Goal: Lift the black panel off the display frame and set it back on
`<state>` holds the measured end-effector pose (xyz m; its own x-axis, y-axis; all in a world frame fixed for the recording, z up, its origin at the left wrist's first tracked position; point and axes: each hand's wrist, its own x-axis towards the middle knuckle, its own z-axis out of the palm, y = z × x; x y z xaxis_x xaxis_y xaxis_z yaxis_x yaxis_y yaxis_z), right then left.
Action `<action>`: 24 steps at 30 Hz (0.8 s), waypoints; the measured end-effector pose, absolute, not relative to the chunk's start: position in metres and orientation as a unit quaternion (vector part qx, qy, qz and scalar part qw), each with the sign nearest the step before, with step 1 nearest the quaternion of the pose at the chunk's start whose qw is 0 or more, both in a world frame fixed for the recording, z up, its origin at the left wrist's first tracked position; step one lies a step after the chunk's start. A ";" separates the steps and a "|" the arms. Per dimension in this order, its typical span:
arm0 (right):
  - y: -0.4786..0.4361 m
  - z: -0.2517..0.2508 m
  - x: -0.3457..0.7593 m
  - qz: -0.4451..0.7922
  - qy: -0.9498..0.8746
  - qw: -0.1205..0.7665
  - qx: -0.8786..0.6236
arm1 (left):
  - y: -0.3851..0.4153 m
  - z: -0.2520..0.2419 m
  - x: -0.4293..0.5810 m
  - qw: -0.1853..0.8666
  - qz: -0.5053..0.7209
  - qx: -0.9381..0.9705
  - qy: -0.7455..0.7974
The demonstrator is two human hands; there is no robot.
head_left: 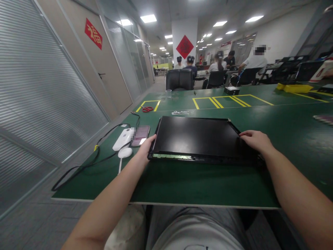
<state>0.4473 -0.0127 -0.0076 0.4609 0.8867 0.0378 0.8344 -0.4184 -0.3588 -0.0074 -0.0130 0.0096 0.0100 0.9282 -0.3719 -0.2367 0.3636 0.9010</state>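
A black flat display panel (197, 137) in a thin black frame lies over the green table (208, 187), with a green circuit strip (171, 157) showing along its near left edge. My left hand (148, 144) grips the panel's left edge, its thumb on the rim and the other fingers hidden. On the opposite side, my right hand (255, 139) has its fingers closed on the frame's right edge, close to the upper right corner.
Left of the panel are a phone (142, 133), a white device (122, 139), a round white piece (125, 152) and black cables (78, 167). Beyond it sit red scissors (147, 109), small metallic items (180, 113), a cup (168, 93) and a black box (231, 90). Several people sit farther back.
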 end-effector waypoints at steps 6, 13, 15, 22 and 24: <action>-0.010 -0.013 0.453 0.068 -0.519 0.182 -0.833 | -0.015 0.012 -0.006 0.613 0.484 0.302 0.546; -0.008 -0.015 0.456 0.073 -0.521 0.196 -0.827 | -0.014 0.014 -0.007 0.577 0.507 0.340 0.543; -0.008 -0.016 0.456 0.072 -0.521 0.199 -0.827 | -0.014 0.014 -0.006 0.583 0.513 0.343 0.528; -0.007 -0.018 0.459 0.074 -0.522 0.207 -0.824 | -0.019 0.015 -0.003 0.575 0.524 0.371 0.507; -0.007 -0.017 0.458 0.079 -0.519 0.209 -0.825 | -0.021 0.016 -0.003 0.571 0.524 0.382 0.503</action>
